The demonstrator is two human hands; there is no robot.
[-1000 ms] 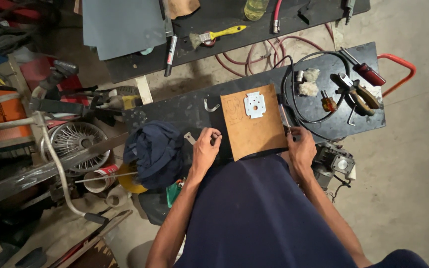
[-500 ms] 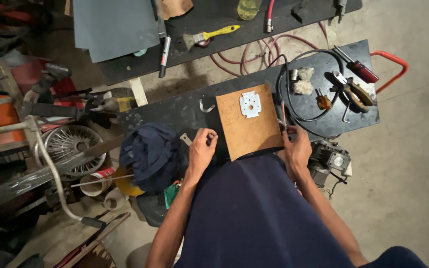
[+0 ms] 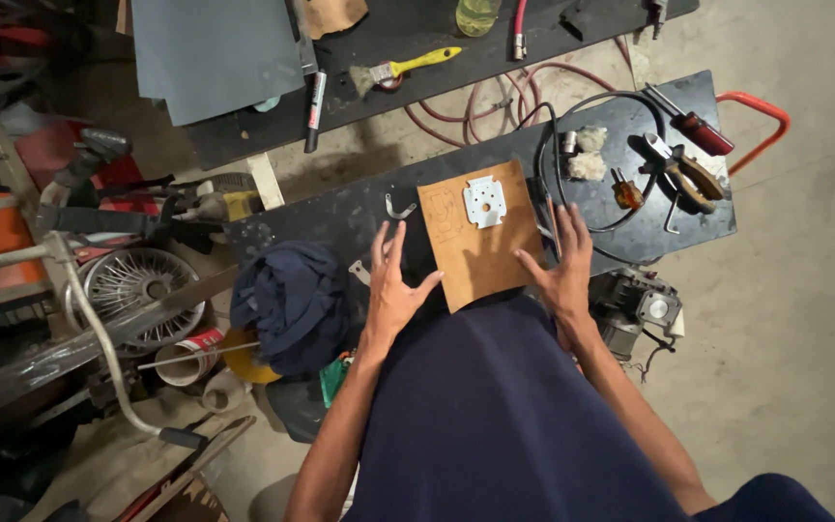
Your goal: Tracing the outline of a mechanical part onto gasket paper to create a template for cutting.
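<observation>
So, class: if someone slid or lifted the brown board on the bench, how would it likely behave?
The brown board lies flat, thin and straight-edged, so it is probably stiff and light. Flat on the dark bench, it should slide, not roll. The loose-looking white plate on it might slip off if tilted. The left hand and right hand flank its edges.

Left hand point(image 3: 395, 282) open, fingers spread, palm down, right hand point(image 3: 563, 263) likewise flat, both forearms reaching forward

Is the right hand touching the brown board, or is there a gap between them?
Touching. In the head view, the right hand lies flat with its thumb and palm edge on the right side of the brown board; no gap shows between them.
</observation>
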